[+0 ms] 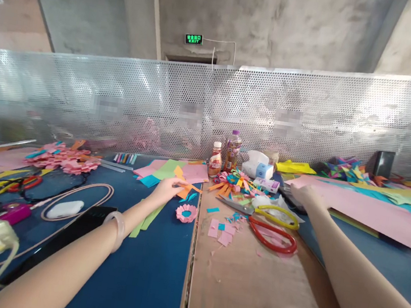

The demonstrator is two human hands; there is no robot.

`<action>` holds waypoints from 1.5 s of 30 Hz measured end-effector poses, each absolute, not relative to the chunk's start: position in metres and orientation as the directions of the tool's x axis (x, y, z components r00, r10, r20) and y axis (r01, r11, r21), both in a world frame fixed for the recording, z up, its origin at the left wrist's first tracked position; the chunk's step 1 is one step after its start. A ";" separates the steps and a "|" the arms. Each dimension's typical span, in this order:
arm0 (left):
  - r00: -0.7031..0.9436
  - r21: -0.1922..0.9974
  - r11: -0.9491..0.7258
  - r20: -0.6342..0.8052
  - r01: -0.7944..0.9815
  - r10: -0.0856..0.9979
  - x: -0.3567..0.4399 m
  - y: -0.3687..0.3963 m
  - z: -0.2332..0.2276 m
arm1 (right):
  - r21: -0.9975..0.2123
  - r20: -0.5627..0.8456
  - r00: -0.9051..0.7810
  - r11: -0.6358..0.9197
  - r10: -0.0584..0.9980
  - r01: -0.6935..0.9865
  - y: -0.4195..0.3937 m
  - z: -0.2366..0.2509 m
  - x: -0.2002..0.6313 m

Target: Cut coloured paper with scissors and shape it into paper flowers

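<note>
My left hand (166, 189) reaches forward over the blue table and pinches an orange paper strip (185, 188) at the edge of a stack of coloured paper sheets (172, 171). A pale bangle sits on that wrist. My right hand (304, 194) stretches to the right and rests on the near edge of a large pink paper sheet (366, 209); its fingers are partly hidden, so its grip is unclear. A small pink paper flower (186, 213) lies just below my left hand. Red-handled scissors (272, 236) and yellow-handled scissors (277, 215) lie between my arms.
Two drink bottles (224, 157) and a tissue pack (259, 167) stand by the perforated metal screen (212, 109). Pink paper flowers (63, 158), cables, a white case (65, 209) and a dark phone lie left. Paper scraps litter the brown board (247, 292).
</note>
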State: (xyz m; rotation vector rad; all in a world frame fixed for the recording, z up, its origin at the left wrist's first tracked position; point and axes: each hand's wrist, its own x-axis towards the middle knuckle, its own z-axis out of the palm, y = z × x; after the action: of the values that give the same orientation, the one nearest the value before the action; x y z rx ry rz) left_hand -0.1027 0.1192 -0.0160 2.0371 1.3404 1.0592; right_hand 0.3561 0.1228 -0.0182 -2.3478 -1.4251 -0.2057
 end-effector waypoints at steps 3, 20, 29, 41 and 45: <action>0.217 0.726 -0.407 0.347 0.554 0.913 -0.103 0.122 -0.018 | -0.223 0.281 0.512 -0.463 0.812 0.858 0.115 -0.005 0.340; 0.170 0.716 -0.429 0.407 0.551 0.898 -0.100 0.120 -0.014 | -0.036 -0.382 -0.127 0.122 0.915 0.992 0.057 0.051 0.228; 0.060 0.823 -0.388 0.401 0.415 0.914 -0.092 0.107 0.001 | -0.026 -0.117 -0.147 0.144 0.982 0.989 0.032 0.059 0.211; -0.223 0.869 -0.416 0.476 0.268 0.851 -0.080 0.093 0.016 | -0.851 0.148 -0.031 0.144 0.988 0.505 0.030 0.035 0.151; -0.239 0.830 -0.460 0.539 0.316 0.808 -0.079 0.092 0.018 | -0.983 0.039 -0.172 0.068 0.984 0.168 0.024 0.033 0.135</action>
State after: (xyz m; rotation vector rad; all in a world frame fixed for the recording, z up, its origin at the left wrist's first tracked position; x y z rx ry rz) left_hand -0.0786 0.0915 0.0176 1.6364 1.3455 1.7445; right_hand 0.1351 0.0237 0.0327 -1.2109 -1.4895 1.2047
